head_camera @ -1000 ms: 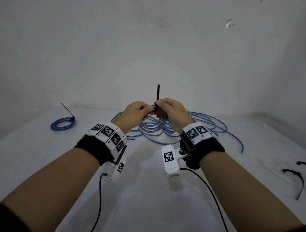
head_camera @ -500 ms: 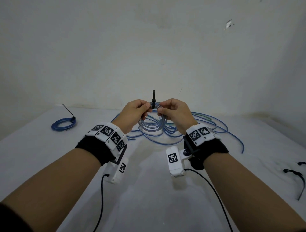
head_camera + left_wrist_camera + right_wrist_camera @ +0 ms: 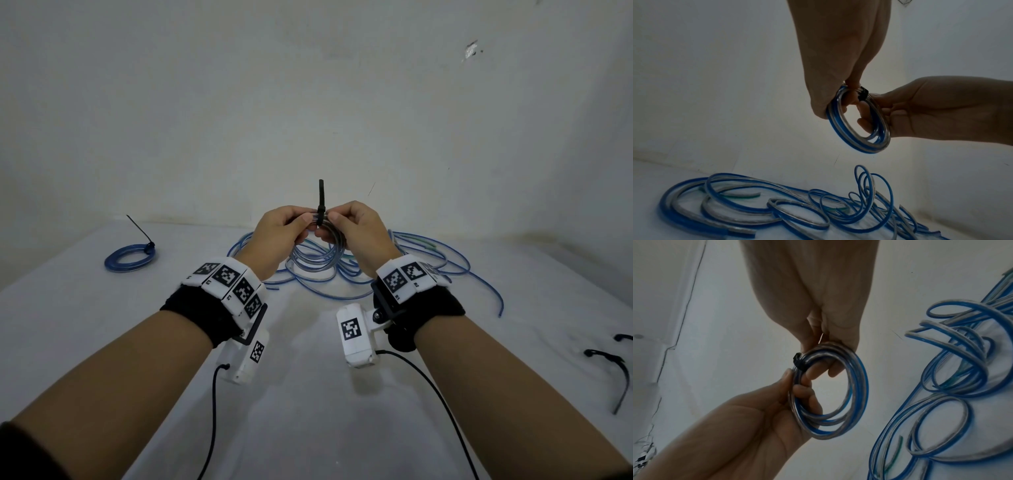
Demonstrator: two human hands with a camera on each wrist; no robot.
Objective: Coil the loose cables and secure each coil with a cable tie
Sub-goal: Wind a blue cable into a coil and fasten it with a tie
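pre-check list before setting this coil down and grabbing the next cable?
1. Cable tie wrapped round the held coil: ok; tail stands upright.
2. Tie cinched tight: cannot tell.
3. Left hand and right hand both grip the coil beside the tie: ok.
4. Coil turns bunched, none slipping out: ok.
5. Drop spot by the finished coil on the table: ok.
6. Spare ties at the right edge, loose cables behind: ok.
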